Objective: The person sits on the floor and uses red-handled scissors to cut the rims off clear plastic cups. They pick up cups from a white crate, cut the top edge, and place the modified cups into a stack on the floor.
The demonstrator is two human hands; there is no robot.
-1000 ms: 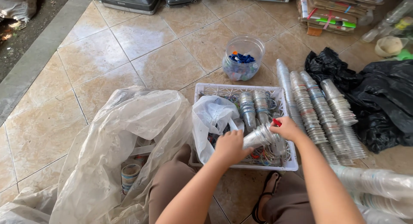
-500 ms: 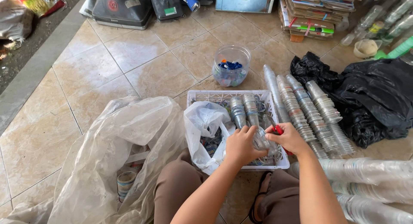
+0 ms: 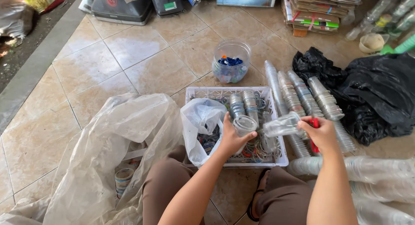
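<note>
My left hand [image 3: 233, 138] grips a clear plastic cup [image 3: 244, 124] over a white slotted basket [image 3: 281, 161]. My right hand [image 3: 320, 134] holds a second clear cup [image 3: 282, 125] on its side, together with a small red tool [image 3: 315, 123] of which only a part shows. The two cups are apart, a little above the basket's right half. Inside the basket lie stacks of nested cups [image 3: 243, 105], loose plastic rings and a small white plastic bag [image 3: 200, 117].
A big clear plastic sack [image 3: 112, 156] with cups inside lies at my left knee. Long rows of nested clear cups [image 3: 298, 95] lie right of the basket, beside black bags [image 3: 380, 91]. A clear jar of blue caps [image 3: 231, 61] stands behind. More cup rows [image 3: 380, 173] lie at lower right.
The two hands were together on one stack of cups over the basket; now they have drawn apart, each with a cup. The view has tilted up slightly.
</note>
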